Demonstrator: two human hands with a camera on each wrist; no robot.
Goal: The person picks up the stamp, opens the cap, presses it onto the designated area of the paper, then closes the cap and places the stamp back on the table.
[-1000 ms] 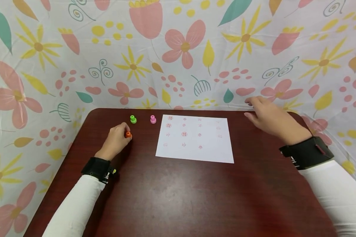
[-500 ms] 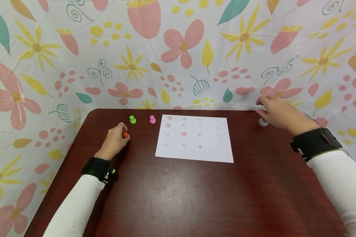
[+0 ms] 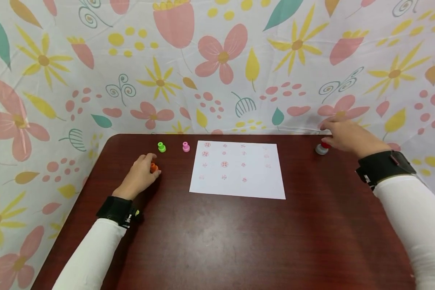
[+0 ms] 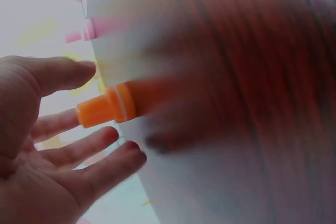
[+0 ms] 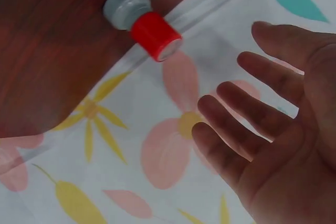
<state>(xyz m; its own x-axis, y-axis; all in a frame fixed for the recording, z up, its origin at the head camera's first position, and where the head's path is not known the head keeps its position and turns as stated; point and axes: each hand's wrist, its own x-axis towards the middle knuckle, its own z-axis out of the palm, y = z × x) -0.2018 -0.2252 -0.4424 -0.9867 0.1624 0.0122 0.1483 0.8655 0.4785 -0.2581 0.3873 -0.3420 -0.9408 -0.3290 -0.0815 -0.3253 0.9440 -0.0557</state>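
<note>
My left hand (image 3: 138, 177) is at the left of the table, thumb and fingers spread around a small orange stamp (image 3: 153, 167). In the left wrist view the orange stamp (image 4: 107, 106) stands on the table with gaps between it and the fingers. At the back right, my right hand (image 3: 351, 137) hovers beside a stamp with a grey base and red handle (image 3: 322, 149). The right wrist view shows this red-and-grey stamp (image 5: 155, 34) upright on the table, apart from the loosely spread fingers (image 5: 223, 153).
A white sheet of paper (image 3: 255, 185) with several red stamped prints lies at the table's back middle. Left of it stand a pink stamp (image 3: 186, 147) and a green stamp (image 3: 161, 147). A floral cloth (image 3: 217, 60) hangs behind the dark wooden table (image 3: 217, 241).
My right hand has moved right and drawn back from the red-and-grey stamp, whose handle now shows. My left fingers have spread away from the orange stamp.
</note>
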